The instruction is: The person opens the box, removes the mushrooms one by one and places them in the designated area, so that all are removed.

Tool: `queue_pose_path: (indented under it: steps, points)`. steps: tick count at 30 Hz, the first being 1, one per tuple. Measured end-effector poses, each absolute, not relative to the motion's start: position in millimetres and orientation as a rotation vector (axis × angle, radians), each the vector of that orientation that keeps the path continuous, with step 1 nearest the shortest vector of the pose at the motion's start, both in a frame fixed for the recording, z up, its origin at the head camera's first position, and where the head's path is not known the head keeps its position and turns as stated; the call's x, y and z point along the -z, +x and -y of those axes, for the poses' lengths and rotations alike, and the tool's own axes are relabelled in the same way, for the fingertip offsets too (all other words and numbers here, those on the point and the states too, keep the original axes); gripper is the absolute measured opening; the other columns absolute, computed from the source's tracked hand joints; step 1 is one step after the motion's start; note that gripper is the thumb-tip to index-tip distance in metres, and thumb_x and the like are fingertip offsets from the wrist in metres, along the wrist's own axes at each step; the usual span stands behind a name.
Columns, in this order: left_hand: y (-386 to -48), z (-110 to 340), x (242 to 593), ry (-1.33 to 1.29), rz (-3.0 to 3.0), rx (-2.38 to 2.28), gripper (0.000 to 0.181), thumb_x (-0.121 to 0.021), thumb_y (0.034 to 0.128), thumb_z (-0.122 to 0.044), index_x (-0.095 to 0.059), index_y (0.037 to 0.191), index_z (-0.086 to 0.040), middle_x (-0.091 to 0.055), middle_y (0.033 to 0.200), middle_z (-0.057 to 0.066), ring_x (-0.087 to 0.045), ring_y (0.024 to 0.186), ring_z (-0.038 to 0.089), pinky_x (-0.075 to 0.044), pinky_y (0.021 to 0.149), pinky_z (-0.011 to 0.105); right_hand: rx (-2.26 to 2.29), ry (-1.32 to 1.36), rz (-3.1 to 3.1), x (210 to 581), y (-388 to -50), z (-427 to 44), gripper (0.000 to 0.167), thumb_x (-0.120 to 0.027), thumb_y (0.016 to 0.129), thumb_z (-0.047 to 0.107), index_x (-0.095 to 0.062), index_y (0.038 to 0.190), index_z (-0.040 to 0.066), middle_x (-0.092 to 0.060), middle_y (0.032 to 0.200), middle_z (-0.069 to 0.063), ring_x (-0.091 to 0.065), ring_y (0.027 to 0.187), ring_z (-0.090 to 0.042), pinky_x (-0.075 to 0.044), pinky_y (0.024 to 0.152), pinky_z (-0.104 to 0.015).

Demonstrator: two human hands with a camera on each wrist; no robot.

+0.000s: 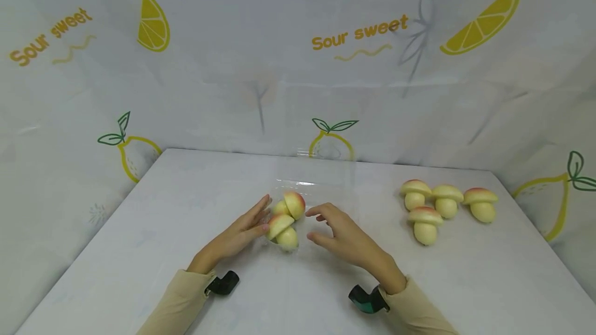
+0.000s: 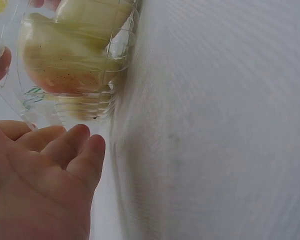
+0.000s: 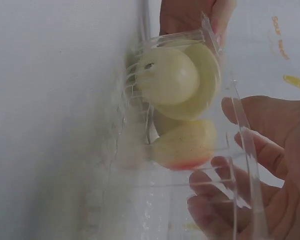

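A see-through plastic clamshell box (image 2: 125, 55) sits mid-table with its clear lid (image 1: 321, 172) raised at the back. Inside lie two pale yellow mushroom-shaped pieces with reddish caps, a front one (image 1: 281, 229) and a rear one (image 1: 293, 204). My left hand (image 1: 237, 237) is at the box's left side, fingers extended; whether they touch the plastic is hard to tell. On the right side my right hand (image 1: 342, 237) hovers with loosely bent, spread fingers and nothing in them. The right wrist view shows some of its fingers (image 3: 205, 210) through the clear plastic.
To the right on the white table (image 1: 489, 273) stands a group of several more mushroom-shaped pieces (image 1: 426, 226). A white curtain printed with lemons (image 1: 223, 81) hangs behind the table. Dark wrist-worn devices (image 1: 368, 299) are at both sleeves.
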State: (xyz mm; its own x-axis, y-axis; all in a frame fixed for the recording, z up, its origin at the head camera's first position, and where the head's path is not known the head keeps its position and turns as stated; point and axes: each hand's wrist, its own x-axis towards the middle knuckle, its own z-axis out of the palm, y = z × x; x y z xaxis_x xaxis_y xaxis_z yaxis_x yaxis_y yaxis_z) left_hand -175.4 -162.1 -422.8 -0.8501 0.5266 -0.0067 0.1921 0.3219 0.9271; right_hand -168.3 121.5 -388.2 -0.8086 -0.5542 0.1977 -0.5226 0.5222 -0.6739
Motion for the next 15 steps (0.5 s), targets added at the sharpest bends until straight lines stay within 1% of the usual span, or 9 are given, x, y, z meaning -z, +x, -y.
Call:
queue_pose_path:
  steps: [5, 9, 12, 15]
  points:
    - [-175.3, 162.7, 422.8, 0.663, -2.253, -1.568, 0.072, -0.044, 0.1061, -0.022, 0.001, 0.159, -0.004, -0.002, 0.167, 0.017, -0.013, 0.153, 0.039, -0.018, 0.121, 0.058, 1.181, -0.935, -2.679, 391.4, -169.8, -111.6, 0.038, -0.069, 0.093, 0.019, -0.057, 0.126, 0.004, -0.061, 0.129, -0.010, -0.062, 0.115, -0.033, -0.052, 0.096, -0.046]
    - [-175.8, 163.3, 422.9, 0.674, -2.239, -1.580, 0.072, -0.044, 0.1062, -0.021, 0.001, 0.159, -0.004, -0.003, 0.167, 0.018, -0.014, 0.152, 0.039, -0.018, 0.120, 0.059, 1.193, -0.940, -2.629, 392.9, -171.2, -104.1, 0.040, -0.069, 0.093, 0.017, -0.056, 0.127, 0.001, -0.060, 0.129, -0.014, -0.062, 0.113, -0.034, -0.053, 0.095, -0.047]
    - [-176.1, 163.4, 422.7, 0.677, -2.235, -1.582, 0.072, -0.044, 0.1062, -0.022, 0.001, 0.159, -0.004, -0.003, 0.167, 0.018, -0.014, 0.152, 0.040, -0.019, 0.120, 0.060, 1.178, -0.962, -2.612, 393.9, -173.2, -98.4, 0.043, -0.070, 0.092, 0.019, -0.056, 0.128, 0.000, -0.060, 0.128, -0.015, -0.063, 0.110, -0.032, -0.053, 0.094, -0.045]
    - [-176.2, 163.3, 422.3, 0.672, -2.236, -1.578, 0.072, -0.044, 0.1061, -0.023, 0.001, 0.159, -0.004, -0.003, 0.167, 0.018, -0.015, 0.152, 0.040, -0.019, 0.120, 0.060, 1.165, -0.965, -2.594, 394.5, -175.2, -93.0, 0.045, -0.072, 0.091, 0.022, -0.056, 0.128, 0.001, -0.061, 0.127, -0.013, -0.063, 0.107, -0.030, -0.053, 0.092, -0.042]
